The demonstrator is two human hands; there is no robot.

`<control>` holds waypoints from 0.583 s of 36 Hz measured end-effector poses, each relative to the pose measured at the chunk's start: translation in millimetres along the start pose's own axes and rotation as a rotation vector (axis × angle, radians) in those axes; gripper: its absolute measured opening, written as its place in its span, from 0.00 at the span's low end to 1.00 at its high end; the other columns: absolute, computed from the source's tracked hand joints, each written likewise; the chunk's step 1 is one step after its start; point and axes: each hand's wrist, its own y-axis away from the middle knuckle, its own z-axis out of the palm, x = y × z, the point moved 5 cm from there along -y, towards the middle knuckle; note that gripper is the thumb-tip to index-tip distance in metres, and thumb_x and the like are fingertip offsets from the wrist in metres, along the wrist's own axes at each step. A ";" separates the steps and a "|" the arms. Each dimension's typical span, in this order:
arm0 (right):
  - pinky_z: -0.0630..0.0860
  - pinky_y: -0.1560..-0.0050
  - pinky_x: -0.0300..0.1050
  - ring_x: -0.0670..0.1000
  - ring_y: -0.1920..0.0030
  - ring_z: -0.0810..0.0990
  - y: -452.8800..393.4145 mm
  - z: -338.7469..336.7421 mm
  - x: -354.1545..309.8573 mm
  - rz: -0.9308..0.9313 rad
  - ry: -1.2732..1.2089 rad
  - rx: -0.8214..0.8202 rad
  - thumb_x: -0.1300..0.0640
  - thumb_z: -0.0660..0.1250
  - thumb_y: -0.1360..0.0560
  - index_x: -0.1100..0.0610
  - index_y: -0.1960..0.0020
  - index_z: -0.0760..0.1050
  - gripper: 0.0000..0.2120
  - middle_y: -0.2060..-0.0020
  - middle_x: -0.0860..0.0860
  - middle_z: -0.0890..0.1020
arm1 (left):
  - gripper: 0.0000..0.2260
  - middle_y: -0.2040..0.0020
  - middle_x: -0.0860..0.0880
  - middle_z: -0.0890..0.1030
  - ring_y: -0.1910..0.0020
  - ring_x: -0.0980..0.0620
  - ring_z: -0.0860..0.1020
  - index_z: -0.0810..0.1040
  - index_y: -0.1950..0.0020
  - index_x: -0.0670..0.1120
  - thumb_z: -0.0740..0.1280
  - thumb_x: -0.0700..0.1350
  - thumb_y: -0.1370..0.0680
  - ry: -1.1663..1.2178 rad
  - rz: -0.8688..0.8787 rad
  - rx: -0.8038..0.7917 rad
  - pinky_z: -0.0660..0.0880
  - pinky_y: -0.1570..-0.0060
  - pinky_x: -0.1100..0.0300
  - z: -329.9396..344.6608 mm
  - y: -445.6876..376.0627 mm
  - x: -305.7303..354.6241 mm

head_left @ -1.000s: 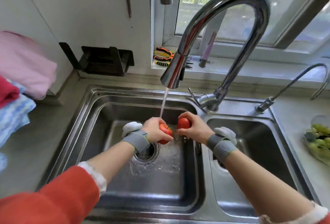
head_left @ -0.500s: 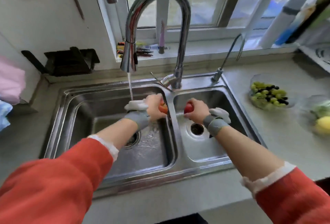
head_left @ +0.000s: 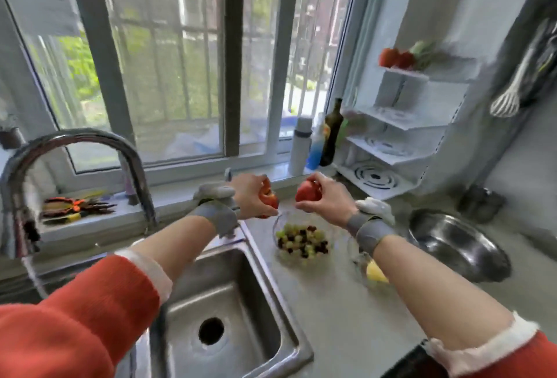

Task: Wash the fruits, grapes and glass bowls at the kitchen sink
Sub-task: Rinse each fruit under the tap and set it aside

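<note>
My left hand point(head_left: 251, 195) grips a red fruit point(head_left: 269, 197) and my right hand point(head_left: 327, 198) grips another red fruit point(head_left: 307, 191). Both hover over the counter just beyond a glass bowl of green and dark grapes point(head_left: 301, 240). A second glass bowl point(head_left: 358, 257) holding a yellow fruit point(head_left: 375, 272) sits right of it, partly hidden by my right forearm. The sink's right basin point(head_left: 229, 311) lies below my left arm. Water runs from the faucet point(head_left: 18, 197) at the left edge.
A steel bowl point(head_left: 458, 246) rests on the counter at the right. Bottles point(head_left: 330, 133) stand on the window sill beside a white tiered rack point(head_left: 388, 151) with red produce on top. A whisk point(head_left: 509, 97) hangs on the right wall. Orange-black tools point(head_left: 75, 206) lie on the sill.
Both hands carried the red fruits out from over the sink, rightward to above the counter by the grape bowl. My view swung right and up.
</note>
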 end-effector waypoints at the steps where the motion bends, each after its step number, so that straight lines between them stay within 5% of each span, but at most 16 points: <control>1: 0.74 0.44 0.48 0.55 0.46 0.78 -5.8 -28.7 13.7 -0.006 0.022 0.036 0.50 0.77 0.34 0.57 0.40 0.73 0.27 0.47 0.55 0.80 | 0.25 0.45 0.47 0.81 0.46 0.46 0.78 0.76 0.40 0.49 0.76 0.56 0.34 0.011 0.011 0.022 0.75 0.46 0.54 -5.6 -12.9 28.0; 8: 0.69 0.48 0.39 0.53 0.44 0.78 -32.8 -164.7 86.8 -0.068 0.089 0.082 0.51 0.78 0.34 0.55 0.37 0.73 0.28 0.45 0.54 0.80 | 0.25 0.47 0.49 0.81 0.49 0.49 0.78 0.75 0.40 0.52 0.75 0.58 0.34 0.053 0.045 0.089 0.75 0.49 0.59 -10.0 -81.3 154.9; 12: 0.74 0.41 0.48 0.54 0.44 0.78 -62.2 -214.1 103.1 -0.110 0.085 0.073 0.52 0.78 0.34 0.55 0.37 0.73 0.29 0.45 0.53 0.79 | 0.23 0.46 0.48 0.81 0.48 0.49 0.79 0.77 0.42 0.50 0.76 0.54 0.33 0.117 0.042 0.081 0.76 0.46 0.58 -26.2 -113.0 194.3; 15: 0.78 0.46 0.55 0.56 0.46 0.80 -85.9 -242.4 110.4 -0.130 0.039 0.085 0.54 0.79 0.36 0.54 0.39 0.72 0.29 0.46 0.54 0.79 | 0.23 0.44 0.49 0.79 0.47 0.51 0.77 0.76 0.40 0.49 0.76 0.53 0.32 0.124 0.070 0.082 0.75 0.45 0.60 -40.3 -143.0 217.1; 19: 0.83 0.59 0.49 0.55 0.52 0.81 -111.6 -272.7 117.0 -0.137 -0.014 0.068 0.60 0.78 0.35 0.57 0.41 0.70 0.27 0.49 0.54 0.77 | 0.21 0.44 0.50 0.77 0.48 0.53 0.76 0.76 0.40 0.48 0.74 0.52 0.30 0.138 0.136 0.107 0.73 0.56 0.68 -63.8 -184.6 244.4; 21: 0.81 0.51 0.50 0.55 0.48 0.79 -123.5 -287.9 121.0 -0.147 0.031 0.081 0.59 0.78 0.34 0.58 0.38 0.69 0.28 0.46 0.54 0.76 | 0.21 0.45 0.50 0.78 0.48 0.53 0.77 0.76 0.41 0.50 0.75 0.53 0.31 0.167 0.158 0.128 0.73 0.55 0.67 -75.5 -206.6 255.1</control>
